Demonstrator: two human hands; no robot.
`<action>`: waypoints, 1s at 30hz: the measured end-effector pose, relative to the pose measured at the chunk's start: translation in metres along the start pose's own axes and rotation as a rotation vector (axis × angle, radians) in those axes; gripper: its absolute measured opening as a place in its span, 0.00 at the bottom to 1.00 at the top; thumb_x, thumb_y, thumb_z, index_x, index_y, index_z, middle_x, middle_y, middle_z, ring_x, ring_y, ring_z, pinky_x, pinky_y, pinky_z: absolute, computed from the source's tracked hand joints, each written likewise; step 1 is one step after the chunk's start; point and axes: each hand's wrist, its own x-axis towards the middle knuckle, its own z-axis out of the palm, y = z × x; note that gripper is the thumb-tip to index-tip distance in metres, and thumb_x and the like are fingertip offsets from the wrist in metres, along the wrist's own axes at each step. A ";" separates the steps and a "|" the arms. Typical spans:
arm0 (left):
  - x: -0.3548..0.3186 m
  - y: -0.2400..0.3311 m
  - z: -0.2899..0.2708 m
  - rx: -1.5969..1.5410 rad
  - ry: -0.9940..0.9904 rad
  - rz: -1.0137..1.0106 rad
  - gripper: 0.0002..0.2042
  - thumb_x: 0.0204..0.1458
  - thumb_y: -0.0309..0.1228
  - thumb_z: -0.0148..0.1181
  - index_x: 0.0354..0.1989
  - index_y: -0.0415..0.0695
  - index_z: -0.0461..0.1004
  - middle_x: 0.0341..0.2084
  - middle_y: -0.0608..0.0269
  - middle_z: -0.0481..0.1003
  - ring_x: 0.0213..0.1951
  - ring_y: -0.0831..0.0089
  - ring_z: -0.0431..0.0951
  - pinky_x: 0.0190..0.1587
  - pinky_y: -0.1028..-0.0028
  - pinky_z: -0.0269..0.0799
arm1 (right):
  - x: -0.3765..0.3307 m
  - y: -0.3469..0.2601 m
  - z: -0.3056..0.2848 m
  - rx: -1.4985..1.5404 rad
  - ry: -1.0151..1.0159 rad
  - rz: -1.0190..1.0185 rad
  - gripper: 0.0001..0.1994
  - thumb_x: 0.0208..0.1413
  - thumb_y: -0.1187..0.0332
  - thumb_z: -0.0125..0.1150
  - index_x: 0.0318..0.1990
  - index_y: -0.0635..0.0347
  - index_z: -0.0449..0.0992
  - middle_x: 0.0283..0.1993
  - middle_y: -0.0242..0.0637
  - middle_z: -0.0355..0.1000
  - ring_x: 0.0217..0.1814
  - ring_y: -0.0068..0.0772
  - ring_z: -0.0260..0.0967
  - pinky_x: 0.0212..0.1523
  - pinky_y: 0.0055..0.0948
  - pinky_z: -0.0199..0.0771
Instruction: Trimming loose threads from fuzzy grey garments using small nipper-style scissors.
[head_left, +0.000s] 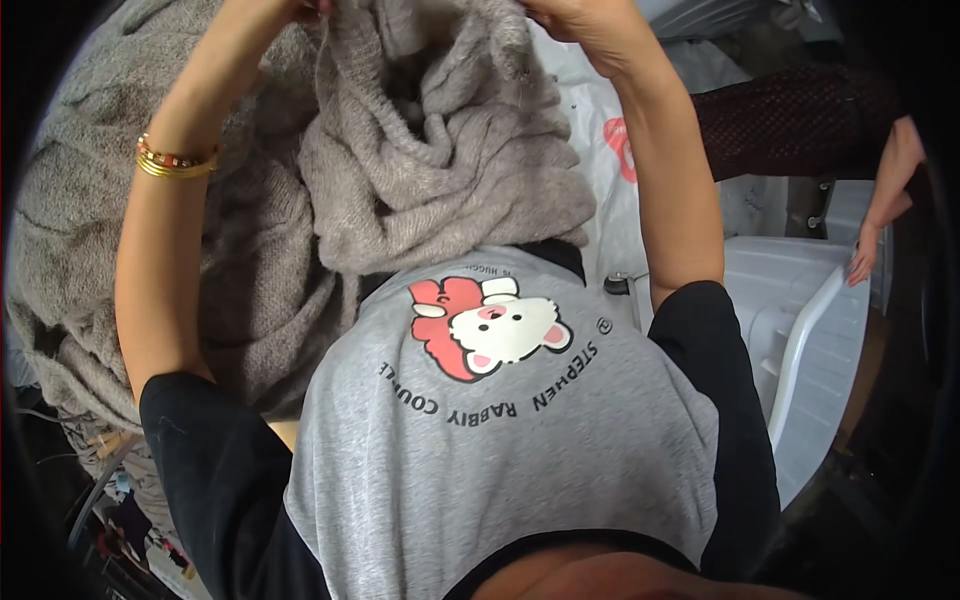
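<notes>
A grey-brown fuzzy knitted piece (450, 190) lies bunched in folds over my lap, its upper part drawn up toward the top edge. At its upper left side, my left hand (290, 8) is closed on the knit; most of its fingers are cut off by the picture's edge. My right hand (580, 18) grips the knit's upper right side, its fingertips also largely out of view. Between the hands the knit forms a loose, dark hollow. Gold bangles (176, 163) circle my left forearm.
A large heap of the same knit (90, 180) fills the left side. White plastic sheeting (600, 150) with a red mark lies right of my lap. Further right stands a white plastic bin (800, 340), with another person's hand (862, 258) by its rim and a dark sleeve or garment (790, 125) above.
</notes>
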 end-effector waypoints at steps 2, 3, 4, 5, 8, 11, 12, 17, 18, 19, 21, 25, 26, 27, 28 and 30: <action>-0.005 -0.014 0.013 -0.079 0.003 -0.015 0.05 0.60 0.27 0.52 0.38 0.43 0.75 0.26 0.74 0.71 0.30 0.85 0.69 0.35 0.82 0.66 | -0.001 0.006 -0.002 -0.016 0.028 -0.075 0.15 0.54 0.62 0.69 0.20 0.59 0.78 0.18 0.21 0.67 0.20 0.09 0.57 0.20 0.16 0.52; -0.012 -0.020 0.020 -0.148 0.122 0.032 0.05 0.61 0.28 0.52 0.39 0.43 0.75 0.26 0.73 0.72 0.31 0.84 0.71 0.35 0.82 0.67 | 0.001 0.008 0.001 -0.007 0.023 -0.138 0.14 0.54 0.62 0.69 0.21 0.61 0.79 0.19 0.21 0.68 0.21 0.09 0.58 0.22 0.16 0.53; -0.018 -0.029 0.029 -0.224 0.239 0.075 0.06 0.61 0.29 0.52 0.40 0.43 0.75 0.26 0.71 0.73 0.31 0.82 0.73 0.36 0.81 0.69 | 0.001 0.006 0.007 0.010 0.048 -0.180 0.14 0.54 0.63 0.69 0.22 0.62 0.80 0.21 0.21 0.68 0.23 0.10 0.58 0.23 0.17 0.54; -0.027 -0.040 0.033 0.107 0.257 0.277 0.13 0.59 0.38 0.58 0.46 0.43 0.76 0.30 0.70 0.77 0.34 0.84 0.75 0.33 0.81 0.68 | 0.002 0.009 0.006 0.003 0.049 -0.190 0.14 0.54 0.63 0.69 0.22 0.62 0.80 0.21 0.21 0.68 0.23 0.10 0.58 0.23 0.17 0.54; -0.048 -0.037 0.066 -0.011 0.101 0.149 0.18 0.55 0.46 0.62 0.35 0.40 0.76 0.27 0.72 0.71 0.29 0.83 0.68 0.34 0.80 0.65 | 0.008 0.021 0.003 -0.065 0.103 -0.221 0.14 0.55 0.63 0.68 0.22 0.62 0.79 0.21 0.20 0.67 0.23 0.10 0.57 0.23 0.17 0.54; -0.051 -0.043 0.082 0.151 0.021 -0.002 0.23 0.48 0.50 0.68 0.33 0.38 0.78 0.29 0.67 0.74 0.32 0.79 0.71 0.36 0.80 0.66 | 0.012 0.025 0.011 0.001 0.132 -0.188 0.14 0.54 0.63 0.68 0.21 0.61 0.78 0.20 0.20 0.66 0.21 0.10 0.56 0.21 0.18 0.53; -0.050 -0.048 0.087 0.153 0.026 -0.006 0.23 0.48 0.50 0.68 0.33 0.38 0.78 0.29 0.67 0.74 0.32 0.79 0.71 0.36 0.80 0.66 | 0.011 0.027 0.014 -0.011 0.164 -0.189 0.15 0.54 0.62 0.68 0.20 0.61 0.78 0.19 0.20 0.65 0.20 0.10 0.55 0.20 0.18 0.52; -0.042 -0.070 0.105 0.195 -0.103 -0.042 0.22 0.47 0.48 0.69 0.35 0.38 0.80 0.28 0.66 0.75 0.32 0.77 0.74 0.36 0.76 0.70 | 0.015 0.034 0.019 -0.063 0.227 -0.130 0.17 0.52 0.59 0.70 0.19 0.61 0.77 0.16 0.20 0.64 0.17 0.12 0.54 0.17 0.20 0.51; -0.040 -0.077 0.108 0.177 -0.120 -0.061 0.21 0.48 0.46 0.69 0.35 0.38 0.80 0.27 0.67 0.75 0.31 0.77 0.74 0.35 0.77 0.70 | 0.019 0.039 0.019 -0.100 0.244 -0.164 0.17 0.51 0.59 0.71 0.18 0.62 0.77 0.16 0.21 0.65 0.17 0.12 0.55 0.17 0.21 0.51; -0.037 -0.083 0.109 0.177 -0.122 -0.066 0.21 0.48 0.46 0.69 0.35 0.38 0.80 0.27 0.67 0.75 0.31 0.77 0.74 0.35 0.77 0.70 | 0.025 0.042 0.021 -0.137 0.262 -0.207 0.18 0.50 0.59 0.71 0.18 0.63 0.77 0.16 0.22 0.65 0.17 0.13 0.56 0.18 0.21 0.52; -0.031 -0.094 0.108 -0.140 -0.106 -0.083 0.16 0.49 0.42 0.69 0.34 0.39 0.78 0.24 0.69 0.74 0.29 0.79 0.74 0.33 0.78 0.70 | 0.035 0.048 0.024 -0.100 0.264 -0.212 0.18 0.50 0.60 0.71 0.18 0.64 0.77 0.16 0.22 0.66 0.18 0.13 0.56 0.18 0.22 0.53; -0.031 -0.094 0.105 -0.059 -0.079 -0.109 0.16 0.50 0.39 0.69 0.31 0.38 0.75 0.23 0.68 0.74 0.28 0.81 0.74 0.32 0.79 0.71 | 0.041 0.051 0.027 -0.130 0.265 -0.153 0.17 0.50 0.61 0.71 0.19 0.64 0.77 0.16 0.23 0.67 0.18 0.13 0.57 0.18 0.22 0.55; -0.031 -0.089 0.106 -0.009 -0.048 -0.146 0.16 0.50 0.39 0.69 0.30 0.38 0.73 0.23 0.67 0.74 0.26 0.81 0.74 0.31 0.79 0.70 | 0.042 0.053 0.029 -0.125 0.263 -0.148 0.17 0.50 0.61 0.71 0.19 0.64 0.77 0.16 0.23 0.67 0.18 0.13 0.57 0.18 0.22 0.55; -0.031 -0.086 0.108 0.043 -0.018 -0.182 0.17 0.51 0.39 0.69 0.29 0.38 0.72 0.23 0.67 0.74 0.25 0.81 0.74 0.30 0.80 0.70 | 0.044 0.057 0.033 -0.080 0.247 -0.162 0.16 0.50 0.62 0.71 0.19 0.64 0.78 0.16 0.22 0.66 0.18 0.13 0.57 0.19 0.22 0.55; -0.029 -0.087 0.109 0.046 -0.016 -0.190 0.17 0.51 0.39 0.69 0.29 0.38 0.72 0.23 0.67 0.74 0.25 0.81 0.74 0.30 0.80 0.70 | 0.046 0.057 0.036 -0.034 0.229 -0.179 0.15 0.50 0.62 0.70 0.19 0.63 0.78 0.16 0.22 0.66 0.18 0.13 0.57 0.19 0.21 0.55; -0.026 -0.093 0.110 -0.129 0.033 -0.295 0.17 0.52 0.41 0.69 0.28 0.38 0.71 0.23 0.66 0.74 0.23 0.81 0.74 0.28 0.81 0.69 | 0.047 0.055 0.040 -0.058 0.221 -0.187 0.15 0.51 0.63 0.70 0.19 0.63 0.78 0.16 0.21 0.66 0.18 0.13 0.57 0.19 0.21 0.55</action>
